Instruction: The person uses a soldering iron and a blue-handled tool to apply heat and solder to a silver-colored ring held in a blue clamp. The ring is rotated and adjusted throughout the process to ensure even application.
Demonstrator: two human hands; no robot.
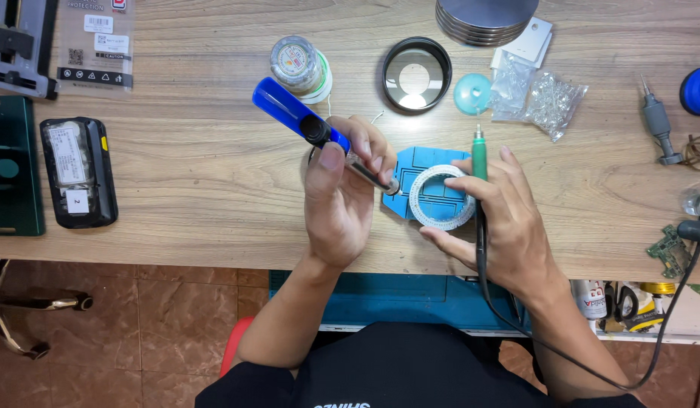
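Resting on a small blue plastic mat (pixel 421 175) near the front edge of the wooden table (pixel 199 189), the white ring-shaped circuit board (pixel 442 198) is flat and thin, with tiny pale parts dotted round its band. I see my left hand (pixel 338 204) wrapped around a blue-handled tool with a metal shaft (pixel 312 128), fingers curled tight, its tip (pixel 393 187) right at the ring's left rim. My right hand (pixel 508 219) holds a green-handled soldering iron (pixel 480 162) upright between thumb and forefinger, the other fingers spread loosely beside the ring; its black cord (pixel 591 363) trails off to the right.

That tabletop is pale, grained wood; below it lies a reddish tiled floor (pixel 138 325).

Behind the ring stand a solder spool (pixel 298 66), a round black-rimmed lens (pixel 416 74), a teal disc (pixel 471 93), clear bags of small parts (pixel 542 94) and a stack of grey metal discs (pixel 486 17). A black handheld device (pixel 78 172) lies well to the left.
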